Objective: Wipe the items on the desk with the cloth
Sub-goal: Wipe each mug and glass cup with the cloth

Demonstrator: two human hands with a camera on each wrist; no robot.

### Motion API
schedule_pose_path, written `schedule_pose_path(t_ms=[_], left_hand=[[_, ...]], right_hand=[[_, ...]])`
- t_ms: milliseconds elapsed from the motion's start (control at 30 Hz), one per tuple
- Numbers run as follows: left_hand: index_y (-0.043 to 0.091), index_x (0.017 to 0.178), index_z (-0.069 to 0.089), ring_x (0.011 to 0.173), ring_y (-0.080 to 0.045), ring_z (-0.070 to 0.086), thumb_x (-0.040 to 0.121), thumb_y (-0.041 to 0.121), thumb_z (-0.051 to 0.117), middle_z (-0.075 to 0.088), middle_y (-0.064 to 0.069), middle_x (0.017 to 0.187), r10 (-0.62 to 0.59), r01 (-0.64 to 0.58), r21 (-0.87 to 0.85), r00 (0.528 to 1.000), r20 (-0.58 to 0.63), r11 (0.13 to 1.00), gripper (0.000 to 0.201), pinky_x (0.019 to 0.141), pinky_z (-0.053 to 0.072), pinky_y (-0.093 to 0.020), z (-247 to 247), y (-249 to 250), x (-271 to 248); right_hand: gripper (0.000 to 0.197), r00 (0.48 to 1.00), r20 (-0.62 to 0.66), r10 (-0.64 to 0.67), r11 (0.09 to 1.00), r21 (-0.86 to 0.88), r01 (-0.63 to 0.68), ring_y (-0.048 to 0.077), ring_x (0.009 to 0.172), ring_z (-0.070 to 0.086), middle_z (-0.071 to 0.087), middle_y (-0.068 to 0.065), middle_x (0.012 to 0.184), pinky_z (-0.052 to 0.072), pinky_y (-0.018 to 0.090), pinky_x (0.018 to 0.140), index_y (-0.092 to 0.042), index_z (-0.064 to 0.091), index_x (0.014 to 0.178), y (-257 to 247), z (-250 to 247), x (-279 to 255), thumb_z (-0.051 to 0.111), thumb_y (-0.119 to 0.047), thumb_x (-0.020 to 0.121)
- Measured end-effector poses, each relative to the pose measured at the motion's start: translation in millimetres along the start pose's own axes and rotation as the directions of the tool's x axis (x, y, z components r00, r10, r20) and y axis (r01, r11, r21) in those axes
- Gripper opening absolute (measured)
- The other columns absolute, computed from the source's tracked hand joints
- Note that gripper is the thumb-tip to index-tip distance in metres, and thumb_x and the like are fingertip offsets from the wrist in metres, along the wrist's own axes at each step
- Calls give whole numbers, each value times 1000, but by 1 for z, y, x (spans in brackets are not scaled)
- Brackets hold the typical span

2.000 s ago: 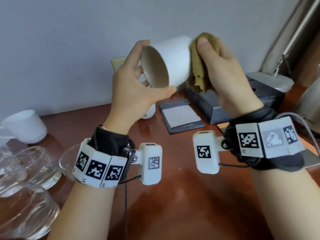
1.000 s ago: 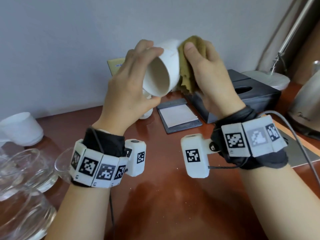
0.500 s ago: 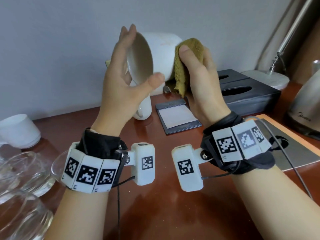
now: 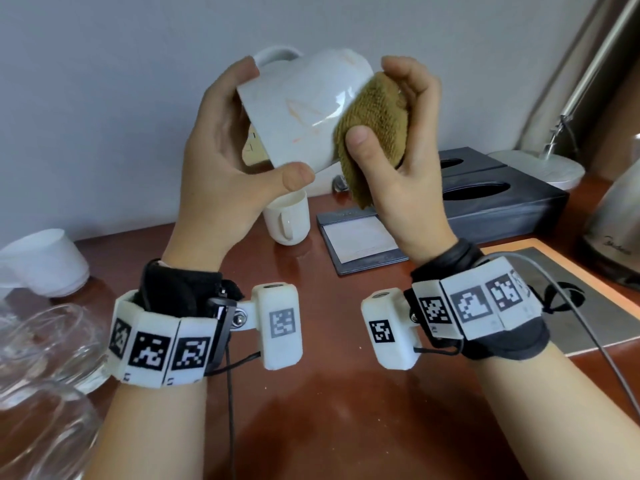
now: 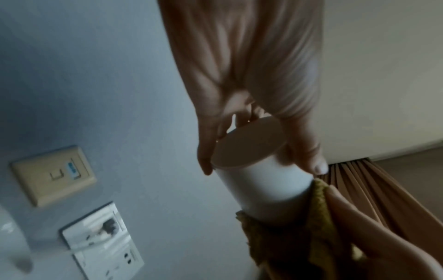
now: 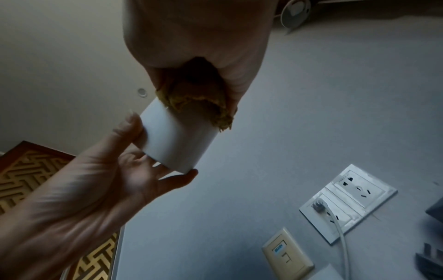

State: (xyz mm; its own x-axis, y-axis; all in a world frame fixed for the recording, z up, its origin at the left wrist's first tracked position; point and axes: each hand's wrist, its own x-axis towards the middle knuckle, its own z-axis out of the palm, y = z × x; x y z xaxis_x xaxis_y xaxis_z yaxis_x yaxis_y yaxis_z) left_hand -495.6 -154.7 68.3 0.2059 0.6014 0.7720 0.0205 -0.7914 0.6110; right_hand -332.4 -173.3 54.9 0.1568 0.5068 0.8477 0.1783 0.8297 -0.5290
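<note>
Above desk, glossy white mug (image 4: 304,109) w/ faint orange smears, tilted.

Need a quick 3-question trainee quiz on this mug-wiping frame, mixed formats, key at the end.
1. True or false: the white mug stands on the desk.
2. Which hand holds the cloth? A) left hand B) right hand C) neither
3. Fill in: the cloth covers the mug's ____ end, opposite the rim.

Key
1. False: it is held up, tilted.
2. B
3. Base; the left hand grips the rim end.
</note>
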Motion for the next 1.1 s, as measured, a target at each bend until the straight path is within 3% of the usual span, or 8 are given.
schedule_pose_path(t_ms=[100,367,500,667,767,867,967,1100], left_hand=[[8,130,36,119,0,50,59,2,75,49,10,126,9,-11,47,999,51,999,80,90,46,-18,-9,8,-2],[15,124,45,118,-8,55,58,16,79,57,3,122,-53,41,112,993,108,993,75,88,51,-27,-11,13,-1],[18,115,55,106,-10,65,65,19,78,67,6,112,-226,212,-108,965,-135,971,55,79,58,-39,-3,12,3],[18,96,66,85,-16,69,79,35,63,70,6,88,-389,352,-250,914,-117,902,24,54,55,-35,-6,16,6],[17,105,64,97,-18,69,72,34,73,71,6,98,-364,340,-236,930,-61,910,37,59,57,-37,-5,15,4],[11,125,50,112,-10,60,64,19,74,63,8,113,-184,179,-91,982,-49,980,66,83,54,-34,-4,15,2],[13,133,43,115,-1,52,59,8,78,56,10,119,-46,38,143,998,51,989,82,87,50,-21,-7,17,-1],[33,133,45,120,6,46,54,32,81,52,23,124,-57,4,346,988,143,938,87,91,55,-33,-2,21,-4]], right_hand=[[52,998,35,51,999,8,-51,11,114,45,43,8,125,38,22,98,-2,32,132,-6,-2,3,55,-19,88],[18,944,-12,330,943,-40,-330,4,91,57,57,-14,90,47,24,85,-20,51,110,-16,-8,16,45,-31,98],[42,967,176,182,983,-6,-183,17,110,52,50,-2,117,45,37,98,-12,36,131,-9,-3,7,49,-21,92],[51,971,236,33,999,18,-38,16,121,42,40,7,126,36,26,105,4,28,132,1,-3,4,54,-2,89],[48,976,187,110,990,64,-124,19,114,48,45,3,120,44,37,98,-3,33,130,-1,-3,3,56,-13,89],[41,970,99,221,958,166,-235,29,104,54,51,10,115,46,51,94,-16,42,121,-7,-3,6,57,-30,85],[31,939,26,342,923,180,-341,26,104,59,59,7,108,47,49,96,-20,50,110,-11,-9,14,57,-32,83],[21,929,-2,369,929,40,-369,11,86,59,60,-6,88,51,37,85,-20,53,96,-10,-14,17,55,-35,82]])
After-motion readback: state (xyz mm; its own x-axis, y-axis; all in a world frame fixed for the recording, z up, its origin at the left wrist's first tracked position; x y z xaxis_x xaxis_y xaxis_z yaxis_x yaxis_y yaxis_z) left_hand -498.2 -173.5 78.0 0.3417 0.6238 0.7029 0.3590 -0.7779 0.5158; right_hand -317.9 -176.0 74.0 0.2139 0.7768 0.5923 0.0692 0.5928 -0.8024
